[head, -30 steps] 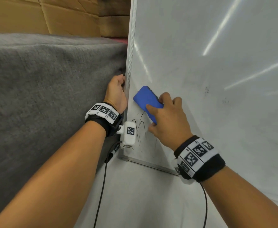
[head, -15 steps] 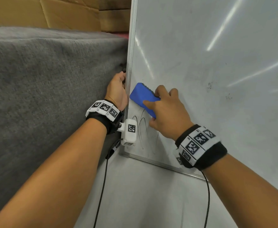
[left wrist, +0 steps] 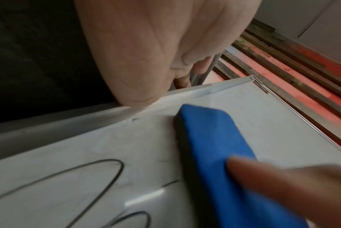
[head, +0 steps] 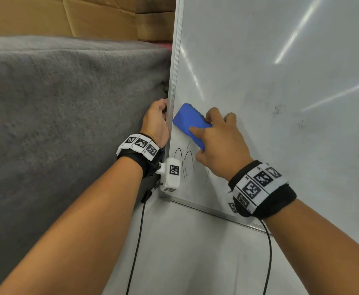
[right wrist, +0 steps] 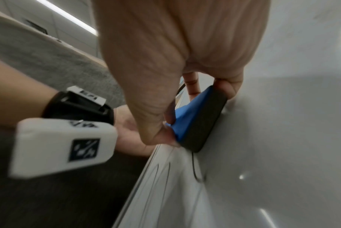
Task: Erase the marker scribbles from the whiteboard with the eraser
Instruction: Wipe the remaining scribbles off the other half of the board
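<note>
A whiteboard point(head: 280, 145) stands upright with black looping scribbles point(head: 183, 160) near its lower left corner. My right hand point(head: 219, 143) grips a blue eraser point(head: 190, 122) with a dark felt face point(right wrist: 202, 120) and presses it flat on the board just above the scribbles. In the left wrist view the eraser point(left wrist: 214, 146) lies close to the frame, with loops point(left wrist: 99, 177) below it. My left hand point(head: 156, 122) holds the board's left metal frame point(head: 174, 81), fingers curled behind the edge.
A grey blanket-covered block point(head: 68, 124) stands directly left of the board. Cardboard boxes point(head: 78, 15) sit behind it. Two faint marks point(head: 277, 109) dot the board's right part. Cables hang from both wristbands over the pale floor point(head: 195, 252).
The eraser and my right hand have slid slightly up and left toward the frame, uncovering more of the scribbles below. My left hand has kept its hold on the frame.
</note>
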Demonstrator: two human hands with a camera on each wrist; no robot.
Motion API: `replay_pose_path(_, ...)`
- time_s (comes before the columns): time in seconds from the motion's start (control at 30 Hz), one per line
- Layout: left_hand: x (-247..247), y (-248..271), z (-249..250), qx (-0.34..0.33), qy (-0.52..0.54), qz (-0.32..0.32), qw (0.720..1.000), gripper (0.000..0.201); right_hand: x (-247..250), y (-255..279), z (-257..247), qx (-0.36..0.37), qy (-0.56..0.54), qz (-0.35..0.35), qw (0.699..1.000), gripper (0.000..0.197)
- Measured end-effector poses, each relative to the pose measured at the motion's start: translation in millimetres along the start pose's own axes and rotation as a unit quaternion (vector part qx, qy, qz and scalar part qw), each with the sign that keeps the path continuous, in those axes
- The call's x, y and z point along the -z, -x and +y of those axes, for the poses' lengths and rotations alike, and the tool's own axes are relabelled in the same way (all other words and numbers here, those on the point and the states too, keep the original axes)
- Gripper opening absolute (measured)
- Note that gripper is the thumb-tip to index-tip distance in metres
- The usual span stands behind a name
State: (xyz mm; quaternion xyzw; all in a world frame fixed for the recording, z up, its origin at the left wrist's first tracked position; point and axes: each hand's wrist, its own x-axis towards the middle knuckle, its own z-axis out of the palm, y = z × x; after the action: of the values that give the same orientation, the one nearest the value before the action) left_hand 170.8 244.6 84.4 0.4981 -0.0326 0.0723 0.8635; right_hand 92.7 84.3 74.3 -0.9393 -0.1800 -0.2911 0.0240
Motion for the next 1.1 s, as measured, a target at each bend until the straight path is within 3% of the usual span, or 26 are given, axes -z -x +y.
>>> replay_pose_path(0.27,19.9,7.4,-22.6,0.01,-0.006,-0.023,1.0,0.036,-33.0,89.2,27.9,0.031,0.004,-0.035,0.999,0.041)
replay_pose_path(0.57,35.3,16.4,-47.3,0.032,0.003,0.016,0.999,0.043,-26.6,50.3,6.4,-0.004,-0.007,0.004,1.0,0.035)
replay_pose_path(0.73,40.2,14.6,-52.4,0.034,-0.004,0.032,0.999,0.04,-37.9,90.6,12.6,-0.03,-0.018,-0.008,0.999,0.04)
replay_pose_path(0.93,43.2,12.1,-57.6,0.031,0.011,0.026,0.999,0.032,-13.6,79.4,37.5,-0.099,-0.054,0.085,0.99,0.052)
replay_pose_path(1.1,42.3,13.3,-55.1,0.037,0.023,0.025,0.999,0.033,-32.8,89.2,20.1,-0.097,-0.066,0.04,0.992,0.051)
